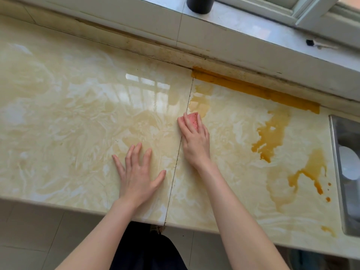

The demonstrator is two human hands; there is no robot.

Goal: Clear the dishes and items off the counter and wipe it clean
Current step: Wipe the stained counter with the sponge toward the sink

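My right hand (194,142) grips a pink sponge (193,121); my left hand (139,175) lies flat, fingers spread, on the tabletop (58,114). Orange spill (272,133), then the sink (334,152), at 3 o'clock.

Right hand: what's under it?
A pink sponge, held against the counter by the right hand. Only its far end shows; the hand covers the rest.

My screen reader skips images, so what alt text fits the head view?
The right hand holds a pink sponge against a cream counter, with the left hand flat beside it. Orange spills streak the counter toward a steel sink at right.
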